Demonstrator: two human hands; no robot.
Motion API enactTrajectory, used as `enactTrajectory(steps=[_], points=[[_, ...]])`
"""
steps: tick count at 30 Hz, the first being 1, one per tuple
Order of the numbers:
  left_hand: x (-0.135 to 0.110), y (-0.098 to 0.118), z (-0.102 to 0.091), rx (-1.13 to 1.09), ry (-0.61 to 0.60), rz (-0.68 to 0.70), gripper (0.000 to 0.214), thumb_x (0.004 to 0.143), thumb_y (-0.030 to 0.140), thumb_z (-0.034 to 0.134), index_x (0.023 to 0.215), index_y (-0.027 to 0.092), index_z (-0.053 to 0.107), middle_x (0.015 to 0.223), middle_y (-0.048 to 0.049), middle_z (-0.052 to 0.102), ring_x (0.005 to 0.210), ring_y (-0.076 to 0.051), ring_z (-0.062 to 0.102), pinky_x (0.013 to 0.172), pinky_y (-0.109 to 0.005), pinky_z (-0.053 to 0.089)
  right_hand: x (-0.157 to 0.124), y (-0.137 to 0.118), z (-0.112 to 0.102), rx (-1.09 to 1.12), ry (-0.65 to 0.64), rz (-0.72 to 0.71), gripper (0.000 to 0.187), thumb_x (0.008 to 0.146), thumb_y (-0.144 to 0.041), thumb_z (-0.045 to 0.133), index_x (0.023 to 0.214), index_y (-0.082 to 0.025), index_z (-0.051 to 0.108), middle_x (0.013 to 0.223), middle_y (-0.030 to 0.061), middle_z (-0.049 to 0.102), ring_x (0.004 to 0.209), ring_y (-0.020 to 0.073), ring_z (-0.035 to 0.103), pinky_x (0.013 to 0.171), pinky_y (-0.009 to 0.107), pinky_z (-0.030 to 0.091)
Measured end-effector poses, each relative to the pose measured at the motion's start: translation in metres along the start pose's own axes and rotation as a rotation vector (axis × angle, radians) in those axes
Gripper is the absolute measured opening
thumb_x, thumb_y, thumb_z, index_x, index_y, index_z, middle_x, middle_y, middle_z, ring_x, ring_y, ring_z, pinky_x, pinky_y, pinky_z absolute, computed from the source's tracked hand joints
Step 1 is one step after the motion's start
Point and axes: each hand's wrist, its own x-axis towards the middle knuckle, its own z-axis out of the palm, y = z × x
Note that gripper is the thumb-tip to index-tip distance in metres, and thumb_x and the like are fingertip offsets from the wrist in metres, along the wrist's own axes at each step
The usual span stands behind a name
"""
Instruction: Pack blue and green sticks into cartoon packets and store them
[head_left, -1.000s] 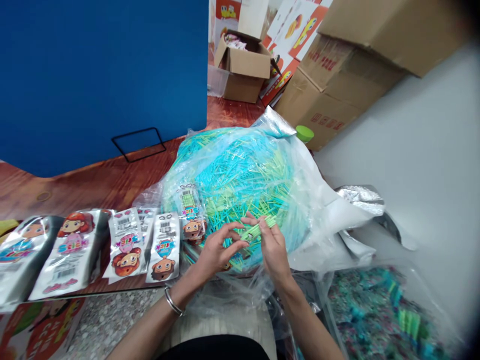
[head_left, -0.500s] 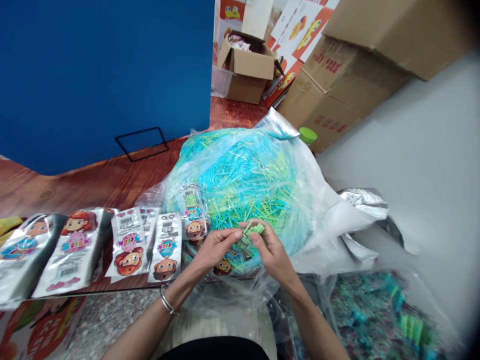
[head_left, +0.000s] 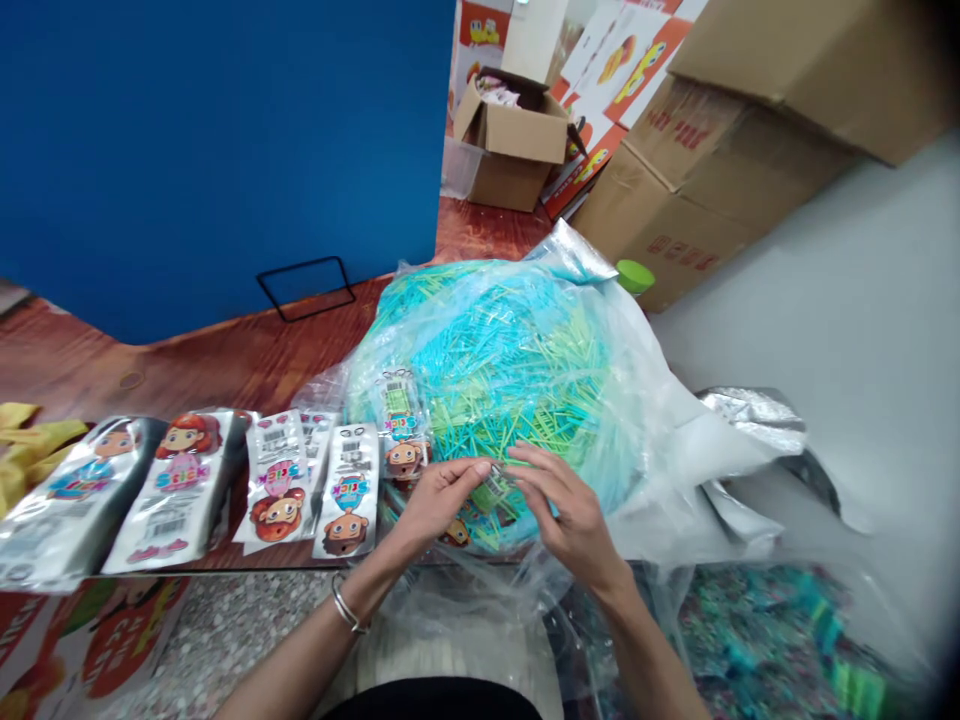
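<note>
My left hand (head_left: 439,500) is closed in a pinch over the near side of the pile. Something small and thin sits at its fingertips, too small to make out. Close by on the right, my right hand (head_left: 566,510) has its fingers stretched and apart, with a thin green stick by the fingertips. Beneath both hands lies a heap of blue and green plastic sticks (head_left: 480,350) in a clear plastic bag (head_left: 630,400). A printed pouch (head_left: 405,425) with green sticks inside rests on the heap's left side.
Left of the heap, printed pouches (head_left: 349,490) and thicker stacks of pouches (head_left: 169,490) line the table edge. Yellow cloth (head_left: 30,450) lies far left. A blue panel (head_left: 217,150) stands behind, cardboard boxes (head_left: 675,190) at back right. A bag of coloured pieces (head_left: 780,640) sits low right.
The bunch of green sticks between my hands is no longer seen there. My right hand has opened and its fingers have spread. The view has shifted slightly left.
</note>
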Motion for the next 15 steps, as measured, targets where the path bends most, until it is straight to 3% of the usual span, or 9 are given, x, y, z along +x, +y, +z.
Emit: enactTrajectory(steps=[6, 9, 12, 15], points=[[-0.005, -0.004, 0.002, 0.028, 0.031, 0.064, 0.031, 0.083, 0.041, 0.052, 0.097, 0.021, 0.072, 0.093, -0.0013, 0.073, 0.09, -0.022, 0.063, 0.085, -0.036, 0.047, 0.001, 0.003, 0.007, 0.013, -0.055, -0.007, 0.026, 0.085, -0.02, 0.053, 0.107, -0.029, 0.062, 0.111, 0.0038, 0.065, 0.106, 0.0227, 0.059, 0.092, 0.042, 0.046], [-0.014, -0.005, -0.001, 0.05, 0.067, 0.133, 0.03, 0.085, 0.037, 0.05, 0.097, 0.02, 0.072, 0.097, -0.0035, 0.072, 0.091, -0.02, 0.064, 0.085, -0.033, 0.047, 0.005, -0.001, 0.017, 0.087, -0.07, 0.096, 0.014, 0.086, -0.026, 0.053, 0.097, -0.026, 0.06, 0.103, 0.005, 0.066, 0.099, 0.0219, 0.061, 0.086, 0.038, 0.048], [-0.026, -0.001, -0.006, 0.112, 0.149, 0.282, 0.028, 0.087, 0.033, 0.049, 0.096, 0.02, 0.072, 0.096, -0.0055, 0.071, 0.091, -0.018, 0.063, 0.084, -0.029, 0.047, 0.012, -0.011, 0.024, 0.095, -0.144, 0.201, 0.012, 0.086, -0.034, 0.052, 0.092, -0.025, 0.059, 0.093, 0.0052, 0.067, 0.087, 0.0223, 0.064, 0.077, 0.036, 0.05], [-0.037, 0.005, -0.015, 0.154, 0.257, 0.328, 0.026, 0.087, 0.031, 0.05, 0.092, 0.02, 0.072, 0.093, -0.0054, 0.071, 0.089, -0.017, 0.062, 0.083, -0.028, 0.046, 0.022, -0.021, 0.03, 0.098, -0.176, 0.167, 0.014, 0.084, -0.037, 0.055, 0.091, -0.025, 0.059, 0.091, 0.0057, 0.068, 0.086, 0.0237, 0.064, 0.077, 0.038, 0.05]])
